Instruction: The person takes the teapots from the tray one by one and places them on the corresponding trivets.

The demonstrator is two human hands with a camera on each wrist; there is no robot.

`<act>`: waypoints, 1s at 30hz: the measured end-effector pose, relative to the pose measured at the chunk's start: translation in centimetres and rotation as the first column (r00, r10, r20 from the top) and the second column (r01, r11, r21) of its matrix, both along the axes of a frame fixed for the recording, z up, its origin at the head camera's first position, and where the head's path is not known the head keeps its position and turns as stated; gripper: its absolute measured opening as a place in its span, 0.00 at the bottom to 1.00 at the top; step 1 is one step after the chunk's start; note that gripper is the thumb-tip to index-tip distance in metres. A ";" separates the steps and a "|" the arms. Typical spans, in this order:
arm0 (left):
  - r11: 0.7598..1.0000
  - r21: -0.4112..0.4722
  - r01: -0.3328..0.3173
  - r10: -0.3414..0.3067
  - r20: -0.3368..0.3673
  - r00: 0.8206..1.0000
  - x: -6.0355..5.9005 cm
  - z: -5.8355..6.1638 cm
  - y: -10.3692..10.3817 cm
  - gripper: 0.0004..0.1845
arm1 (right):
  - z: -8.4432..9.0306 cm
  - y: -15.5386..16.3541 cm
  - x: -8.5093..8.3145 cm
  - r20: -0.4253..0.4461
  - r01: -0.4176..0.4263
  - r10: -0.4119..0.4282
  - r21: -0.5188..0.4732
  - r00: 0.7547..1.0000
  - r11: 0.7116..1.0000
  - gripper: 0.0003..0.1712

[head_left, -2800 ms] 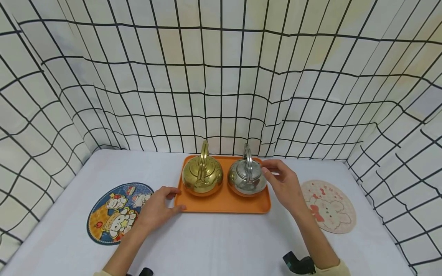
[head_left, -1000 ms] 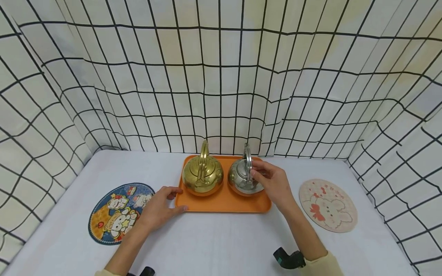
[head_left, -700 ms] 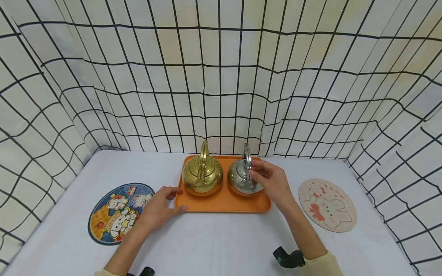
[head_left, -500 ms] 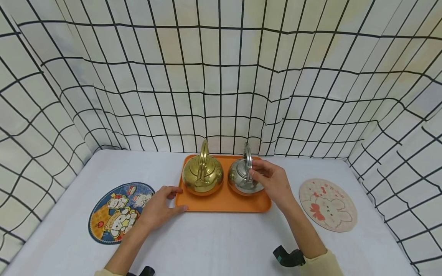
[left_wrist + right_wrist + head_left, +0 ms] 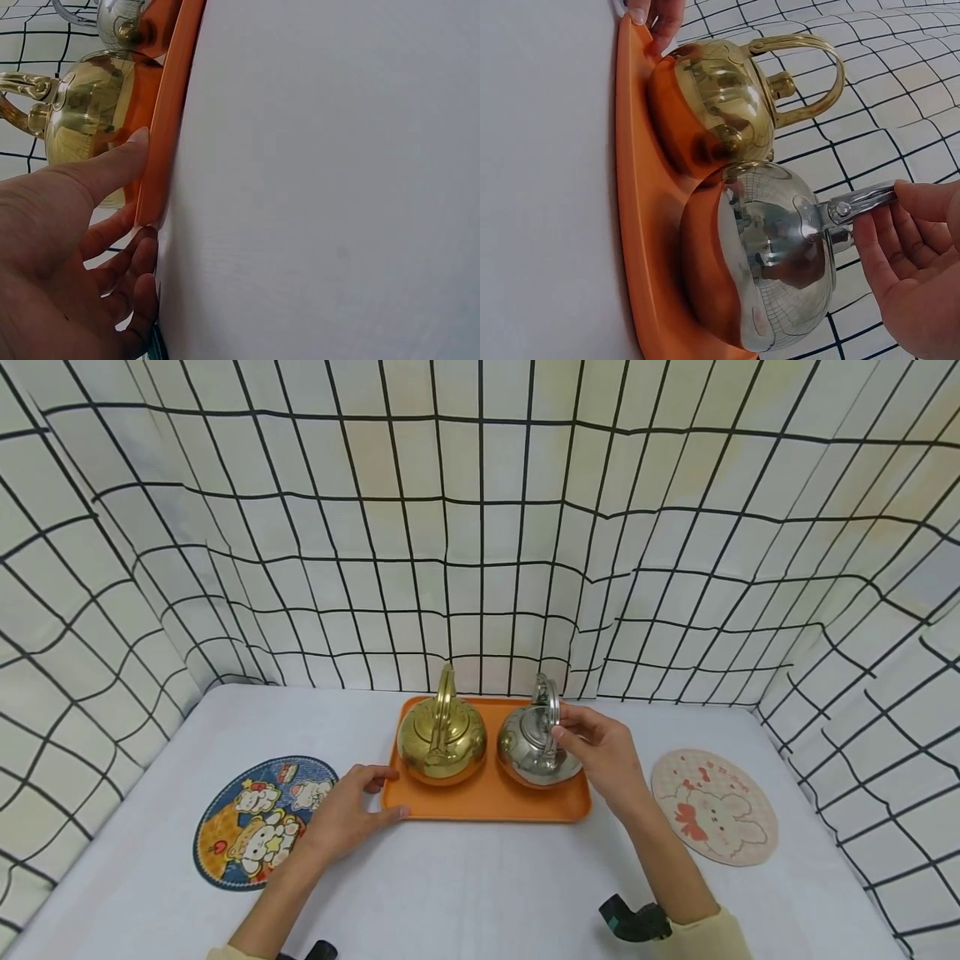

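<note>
The right hand is gripping the handle of the silver kettle, with the fingers and thumb curling round the metal bar near its top. The silver kettle is sitting on the right half of the orange tray, and its handle is leaning slightly toward the hand. Just beside it, on the left half of the tray, the gold kettle is standing with its handle upright; in the right wrist view the two kettles are looking as if they are touching at their bellies. The left hand is resting on the white table at the tray's near left corner, its thumb lying straight along the tray's front rim and its fingers lying relaxed against the left edge, not clenching anything. A round cartoon mat is lying left of the tray, and a pink bunny mat is lying to the right, well apart from it.
</note>
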State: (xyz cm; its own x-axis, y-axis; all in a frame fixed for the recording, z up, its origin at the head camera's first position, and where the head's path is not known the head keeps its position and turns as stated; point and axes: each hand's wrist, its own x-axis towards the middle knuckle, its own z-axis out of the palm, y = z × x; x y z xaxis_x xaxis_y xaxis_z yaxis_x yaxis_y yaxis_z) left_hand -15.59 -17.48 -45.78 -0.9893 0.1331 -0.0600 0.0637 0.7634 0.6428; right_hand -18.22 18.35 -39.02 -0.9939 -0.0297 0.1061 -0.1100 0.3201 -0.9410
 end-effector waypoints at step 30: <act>1.000 0.004 0.001 -0.001 -0.010 1.000 0.1 0.0 0.0 0.31 | 1.1 2.6 1.1 -0.048 0.047 -0.048 -0.015 0.998 0.999 0.20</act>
State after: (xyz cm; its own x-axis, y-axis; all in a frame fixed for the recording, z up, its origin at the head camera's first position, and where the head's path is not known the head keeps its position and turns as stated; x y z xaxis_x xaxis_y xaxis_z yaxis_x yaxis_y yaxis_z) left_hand -15.49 -17.45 -45.79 -0.9897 0.1345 -0.0497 0.0710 0.7608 0.6452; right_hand -17.11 20.96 -37.91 -0.9879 0.0196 0.1539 -0.1402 0.3129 -0.9394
